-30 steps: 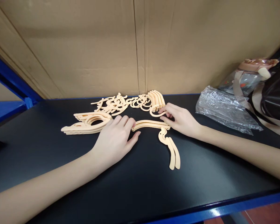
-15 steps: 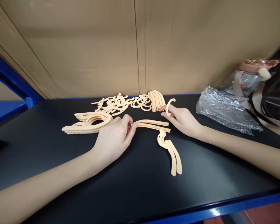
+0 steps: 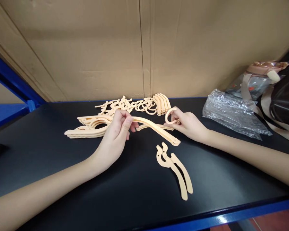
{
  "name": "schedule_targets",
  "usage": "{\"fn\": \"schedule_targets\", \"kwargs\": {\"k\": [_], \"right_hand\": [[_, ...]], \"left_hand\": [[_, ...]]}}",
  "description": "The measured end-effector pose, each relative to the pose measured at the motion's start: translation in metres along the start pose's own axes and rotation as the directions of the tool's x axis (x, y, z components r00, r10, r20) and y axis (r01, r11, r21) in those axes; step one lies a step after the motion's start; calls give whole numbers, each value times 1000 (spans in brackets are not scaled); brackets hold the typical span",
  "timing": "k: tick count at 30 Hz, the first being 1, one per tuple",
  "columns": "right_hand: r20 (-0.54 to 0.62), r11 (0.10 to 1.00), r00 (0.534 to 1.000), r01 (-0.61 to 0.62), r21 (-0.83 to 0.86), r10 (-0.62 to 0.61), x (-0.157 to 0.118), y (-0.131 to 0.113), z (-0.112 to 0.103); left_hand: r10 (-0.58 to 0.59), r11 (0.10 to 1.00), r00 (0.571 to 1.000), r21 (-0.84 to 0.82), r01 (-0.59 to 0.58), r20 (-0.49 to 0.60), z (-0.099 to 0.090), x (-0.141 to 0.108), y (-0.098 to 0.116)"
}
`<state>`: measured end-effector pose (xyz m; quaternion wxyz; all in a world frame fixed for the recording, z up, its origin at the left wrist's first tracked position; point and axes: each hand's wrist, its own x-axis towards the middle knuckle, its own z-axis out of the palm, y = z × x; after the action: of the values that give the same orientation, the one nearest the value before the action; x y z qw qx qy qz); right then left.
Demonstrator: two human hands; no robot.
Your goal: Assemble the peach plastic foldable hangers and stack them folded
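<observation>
My left hand (image 3: 118, 138) pinches one end of a long curved beige arm piece (image 3: 156, 128), whose other end slants down to the right above the black table. In my right hand (image 3: 186, 123) is a beige hook piece (image 3: 170, 117), its curve facing left beyond the fingertips. Another curved piece (image 3: 144, 126) lies on the table behind the held arm. Nearer me rest loose beige pieces (image 3: 174, 166), some with small holes. Left of my left hand sits a stack of beige hanger-shaped parts (image 3: 84, 132).
A jumble of beige hooks (image 3: 121, 104) and a row of curved pieces (image 3: 161, 103) lie at the back by the cardboard wall (image 3: 86, 48). On the right are a crumpled clear bag (image 3: 228, 112), a strapped bottle (image 3: 260, 81) and a dark bag (image 3: 285, 96).
My left hand has lifted a curved arm piece off the table. My right hand has turned the hook and moved it slightly left and down. The loose front pieces have shifted toward me and spread.
</observation>
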<state>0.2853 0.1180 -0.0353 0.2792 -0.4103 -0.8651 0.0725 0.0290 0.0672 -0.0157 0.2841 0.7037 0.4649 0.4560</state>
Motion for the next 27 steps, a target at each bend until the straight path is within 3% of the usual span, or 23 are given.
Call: {"fn": "schedule_targets", "kwargs": {"k": [3, 7, 19, 27], "right_hand": [[13, 1000, 1000, 4, -11, -4, 0, 1, 0], [32, 1000, 999, -26, 3, 26, 0, 1, 0], [-44, 999, 999, -10, 53, 13, -1, 0, 0], [-32, 999, 999, -2, 38, 4, -1, -1, -2]], "left_hand": [[-205, 925, 975, -307, 222, 88, 2, -1, 7], [-351, 796, 922, -467, 386, 164, 2, 0, 12], [-412, 690, 870, -532, 491, 269, 2, 3, 11], [-342, 674, 845, -519, 526, 411, 3, 0, 11]]}}
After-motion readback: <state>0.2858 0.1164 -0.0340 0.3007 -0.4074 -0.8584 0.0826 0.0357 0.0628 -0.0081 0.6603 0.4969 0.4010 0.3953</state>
